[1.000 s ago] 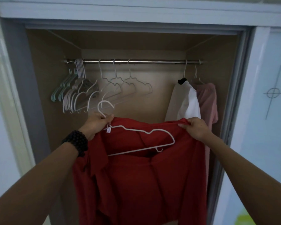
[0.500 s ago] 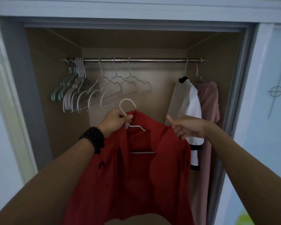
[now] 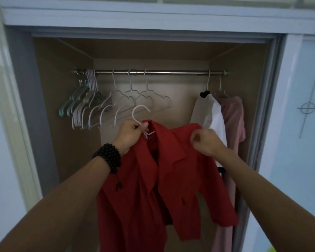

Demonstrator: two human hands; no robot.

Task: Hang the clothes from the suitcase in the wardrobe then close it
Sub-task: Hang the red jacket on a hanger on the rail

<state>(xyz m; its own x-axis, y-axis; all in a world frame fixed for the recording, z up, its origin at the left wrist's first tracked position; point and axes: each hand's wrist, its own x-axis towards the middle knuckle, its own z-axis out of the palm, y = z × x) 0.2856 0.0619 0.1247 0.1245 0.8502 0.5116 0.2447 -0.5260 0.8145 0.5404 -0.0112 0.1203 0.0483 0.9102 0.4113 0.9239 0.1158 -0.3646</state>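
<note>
Fingers of my left hand (image 3: 130,132) are curled tight round the neck of the white hanger (image 3: 139,115), just under its hook; my right hand (image 3: 205,142) is bunched too, pinching the shoulder of the red jacket (image 3: 171,179) from above, thumb tucked in toward me. From the biggest thing down: the wardrobe (image 3: 62,106) stands open in front of me, its sliding door (image 3: 298,124) pushed to the right. I see the red jacket draped on the hanger, held up in front of the opening and below the steel rail (image 3: 171,72), not touching it. Its long axis runs down from the collar at my left hand to the hem near the bottom edge, lapels facing me, one sleeve hanging at lower right. Behind my right hand a white garment (image 3: 214,113) and, beside it, a pink garment (image 3: 234,117) hang at the rail's right end. Empty hangers (image 3: 91,104) crowd the left end. The hook I hold curves open toward the right, well short of the rail. A black bead bracelet (image 3: 108,159) sits on my left wrist.
</note>
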